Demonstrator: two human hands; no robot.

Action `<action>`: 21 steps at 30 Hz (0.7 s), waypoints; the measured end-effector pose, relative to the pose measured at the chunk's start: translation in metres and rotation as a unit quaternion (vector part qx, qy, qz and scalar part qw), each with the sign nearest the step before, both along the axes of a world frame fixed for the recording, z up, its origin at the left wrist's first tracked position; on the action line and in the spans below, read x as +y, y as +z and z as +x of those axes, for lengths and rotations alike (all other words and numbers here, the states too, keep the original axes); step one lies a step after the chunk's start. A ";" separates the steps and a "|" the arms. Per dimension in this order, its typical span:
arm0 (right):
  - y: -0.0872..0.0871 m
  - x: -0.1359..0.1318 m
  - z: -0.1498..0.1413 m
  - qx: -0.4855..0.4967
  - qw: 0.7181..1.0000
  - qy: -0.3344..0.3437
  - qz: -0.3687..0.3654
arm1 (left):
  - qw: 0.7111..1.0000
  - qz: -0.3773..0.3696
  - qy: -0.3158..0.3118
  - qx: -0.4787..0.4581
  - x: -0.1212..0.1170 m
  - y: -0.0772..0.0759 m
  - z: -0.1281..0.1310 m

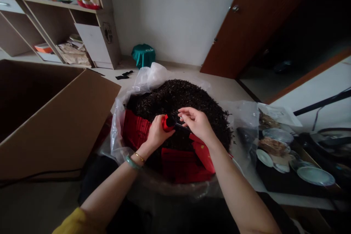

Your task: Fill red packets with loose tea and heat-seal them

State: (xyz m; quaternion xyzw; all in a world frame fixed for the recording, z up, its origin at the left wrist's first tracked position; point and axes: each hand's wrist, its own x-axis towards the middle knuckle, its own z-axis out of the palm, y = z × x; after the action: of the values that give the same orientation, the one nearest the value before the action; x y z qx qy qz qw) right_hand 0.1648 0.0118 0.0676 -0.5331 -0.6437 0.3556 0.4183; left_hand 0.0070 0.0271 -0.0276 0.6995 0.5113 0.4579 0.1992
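Observation:
My left hand (157, 131) is closed around a small red packet (166, 123), its dark open mouth facing right. My right hand (196, 122) hovers just right of the packet, fingers loosely curled and apart, with no held thing that I can make out. A dark flat object with a pale edge (182, 127) shows below its fingers, partly hidden. Both hands are over a heap of dark dried leaves, like loose tea (186, 95), in a large clear plastic bag (117, 124). Stacked red packets (135, 128) lie at the heap's left, and more red packets (178, 164) at its near side.
An open cardboard box (63, 117) stands at the left. At the right, a black surface (285, 184) bears lids and clear tubs. Behind are a green-covered bin (143, 55), a shelf unit (93, 44) and a brown door (246, 18).

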 end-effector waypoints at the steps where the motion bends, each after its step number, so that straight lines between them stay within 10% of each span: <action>1: 0.000 -0.004 0.000 -0.037 0.999 0.005 0.028 | 1.000 0.008 0.008 -0.016 -0.001 0.000 0.001; 9: -0.010 -0.025 -0.014 -0.250 0.944 0.090 0.198 | 0.994 0.063 -0.020 -0.092 -0.010 0.002 0.002; 21: -0.016 0.001 0.010 -0.151 0.984 0.014 0.098 | 0.969 -0.147 -0.150 -0.132 -0.007 0.020 -0.001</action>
State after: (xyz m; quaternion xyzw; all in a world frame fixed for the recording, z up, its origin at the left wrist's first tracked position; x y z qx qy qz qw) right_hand 0.1751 0.0132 0.0514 -0.5282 -0.7386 0.2121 0.3613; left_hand 0.0060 0.0200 -0.0077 0.6650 0.4312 0.4307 0.4317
